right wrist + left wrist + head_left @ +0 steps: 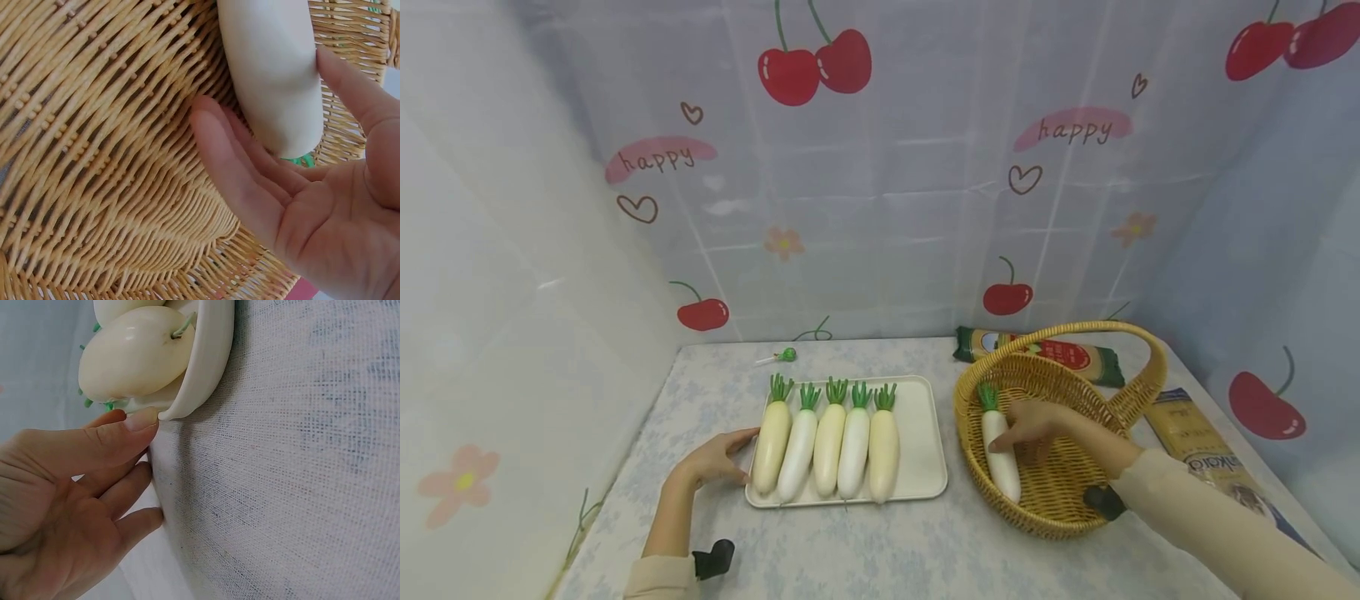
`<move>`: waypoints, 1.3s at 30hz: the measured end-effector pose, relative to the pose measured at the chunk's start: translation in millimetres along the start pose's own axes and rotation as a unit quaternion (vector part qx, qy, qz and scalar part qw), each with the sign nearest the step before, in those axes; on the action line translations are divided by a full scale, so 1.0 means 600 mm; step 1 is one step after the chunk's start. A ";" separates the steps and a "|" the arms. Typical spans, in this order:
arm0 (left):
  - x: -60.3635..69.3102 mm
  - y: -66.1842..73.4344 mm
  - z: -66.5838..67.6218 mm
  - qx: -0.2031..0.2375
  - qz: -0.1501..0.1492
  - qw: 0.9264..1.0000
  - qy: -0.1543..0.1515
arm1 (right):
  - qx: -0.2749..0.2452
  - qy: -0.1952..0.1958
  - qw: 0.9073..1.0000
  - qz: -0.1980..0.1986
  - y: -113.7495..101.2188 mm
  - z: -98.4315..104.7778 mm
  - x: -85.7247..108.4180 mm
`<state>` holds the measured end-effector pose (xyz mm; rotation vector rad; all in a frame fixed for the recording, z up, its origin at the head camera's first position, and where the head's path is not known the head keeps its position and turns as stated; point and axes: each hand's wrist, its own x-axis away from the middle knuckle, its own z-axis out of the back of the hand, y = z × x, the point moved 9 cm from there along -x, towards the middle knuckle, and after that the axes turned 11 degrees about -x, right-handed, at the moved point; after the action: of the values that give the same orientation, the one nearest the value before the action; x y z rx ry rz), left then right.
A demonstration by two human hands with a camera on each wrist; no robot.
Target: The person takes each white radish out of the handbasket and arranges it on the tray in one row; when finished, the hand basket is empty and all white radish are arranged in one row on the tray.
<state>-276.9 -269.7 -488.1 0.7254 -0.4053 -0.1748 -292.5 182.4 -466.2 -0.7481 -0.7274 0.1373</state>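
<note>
A white radish [1001, 455] with a green top lies along the left side inside a wicker basket [962, 408]. My right hand [1036, 423] reaches into the basket and holds this radish across its middle. In the right wrist view the thumb [350, 84] touches one side of it, and other fingers pass along the opposite side. A cream rectangular tray [928, 433] carries several white and cream radishes [827, 450] side by side, tops pointing away. At its left edge my left hand [713, 460] rests, fingers spread, with the thumb [140, 419] against the rim.
Behind the basket lies a green-and-tan package [1086, 357]; another tan package [1206, 446] lies at its right. The basket's tall handle [1150, 358] arches over its right half. A green lollipop [786, 354] sits behind the tray. Patterned curtains [880, 183] surround the table.
</note>
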 end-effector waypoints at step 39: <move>-0.001 0.005 0.000 -0.006 -0.013 1.000 -0.003 | -0.144 0.052 0.987 0.054 -0.014 0.032 0.029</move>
<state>-277.3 -267.5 -486.3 0.7191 -0.4014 -0.2039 -293.0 193.3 -441.4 -1.0628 -0.6131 0.0906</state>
